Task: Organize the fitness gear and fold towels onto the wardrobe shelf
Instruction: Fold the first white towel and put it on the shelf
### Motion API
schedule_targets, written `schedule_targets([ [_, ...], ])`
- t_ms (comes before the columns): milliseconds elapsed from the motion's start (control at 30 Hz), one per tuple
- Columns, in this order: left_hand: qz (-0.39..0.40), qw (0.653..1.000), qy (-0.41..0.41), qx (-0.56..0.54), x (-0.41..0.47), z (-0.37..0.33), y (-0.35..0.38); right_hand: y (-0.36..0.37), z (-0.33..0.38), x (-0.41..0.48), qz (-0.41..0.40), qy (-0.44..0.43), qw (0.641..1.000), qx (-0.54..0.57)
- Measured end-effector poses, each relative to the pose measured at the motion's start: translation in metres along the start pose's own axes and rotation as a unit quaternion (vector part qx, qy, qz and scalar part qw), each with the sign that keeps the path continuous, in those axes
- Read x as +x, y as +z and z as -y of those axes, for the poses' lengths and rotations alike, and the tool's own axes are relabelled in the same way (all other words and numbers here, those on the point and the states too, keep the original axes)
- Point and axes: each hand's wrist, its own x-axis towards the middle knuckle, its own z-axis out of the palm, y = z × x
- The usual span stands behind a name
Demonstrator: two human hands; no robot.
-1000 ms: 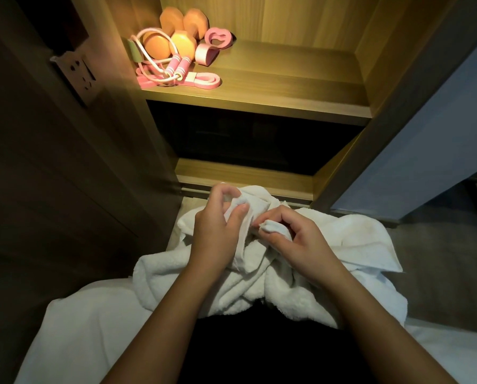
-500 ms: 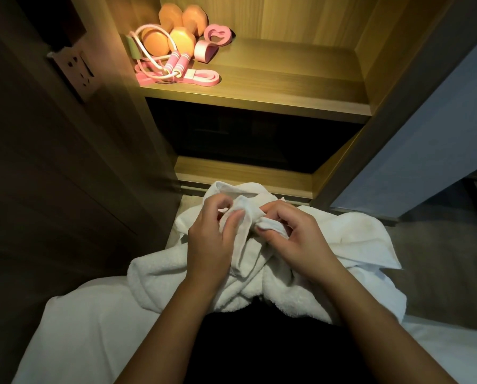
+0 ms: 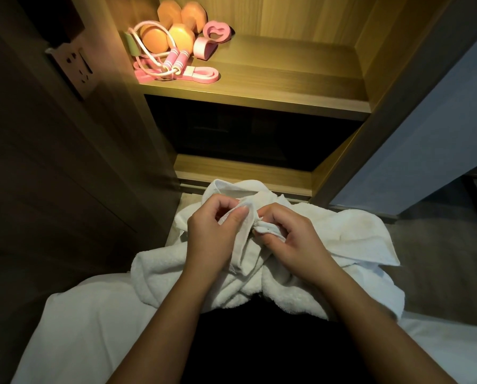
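Wall socket (image 3: 75, 69) on the dark panel at far left.

Wardrobe shelf (image 3: 273, 87), lit and wooden. All the gear sits bunched in its back-left corner:
- green pad (image 3: 132, 45) upright against the left wall
- orange dumbbells (image 3: 154, 37) just beside it, a second pair of heads behind
- skipping rope (image 3: 173, 60) with pink-and-white striped handles, its cord looped over the front dumbbell and the handles lying toward the front edge
- flat pink band (image 3: 201, 74) touching the handles at the front edge
- pink strap loop (image 3: 202, 48) and a pink heart-shaped ring (image 3: 217, 31) on the right of the pile

The compartment under the shelf is dark, so its contents cannot be told. Bottom board (image 3: 243, 173) is below that.

White towel (image 3: 328, 245) is crumpled low in front of the bottom board, not on the shelf, and rests over a white sheet (image 3: 87, 322). Left hand (image 3: 212, 234) pinches a towel hem between thumb and forefinger. Right hand (image 3: 290, 239), touching distance away, has its fingers curled round a bunched towel corner.

Grey-blue door (image 3: 426, 134) at right.
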Motion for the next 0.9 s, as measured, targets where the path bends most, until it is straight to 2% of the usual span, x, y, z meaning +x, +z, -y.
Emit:
schedule_targets([
  [200, -0.013, 1.000, -0.017, 0.000, -0.001, 0.001, 0.001, 0.003, -0.004, -0.002, -0.004, 0.012, 1.000, 0.000],
  [267, 0.023, 0.999, -0.013, 0.020, -0.001, 0.002, 0.000, 0.003, -0.004, -0.003, -0.011, 0.009, 1.000, 0.004],
  [333, 0.067, 0.993, 0.032, 0.088, 0.003, 0.003, -0.001, 0.002, -0.003, -0.005, -0.024, 0.000, 1.000, -0.007],
  [433, 0.083, 0.989, 0.047, 0.117, 0.017, 0.001, -0.009, -0.012, -0.006, -0.007, -0.059, 0.025, 0.998, -0.010],
  [567, 0.027, 0.994, 0.062, 0.082, 0.062, -0.019, -0.026, -0.066, -0.007, 0.013, -0.176, 0.092, 0.979, 0.039],
  [733, -0.038, 0.991, 0.104, 0.072, 0.145, -0.092, -0.033, -0.163, -0.002, 0.076, -0.266, 0.116, 0.956, -0.038],
  [900, -0.188, 0.975, 0.092, 0.074, 0.203, -0.147, -0.094, -0.293, 0.027, 0.096, -0.438, 0.136, 0.888, -0.031],
])
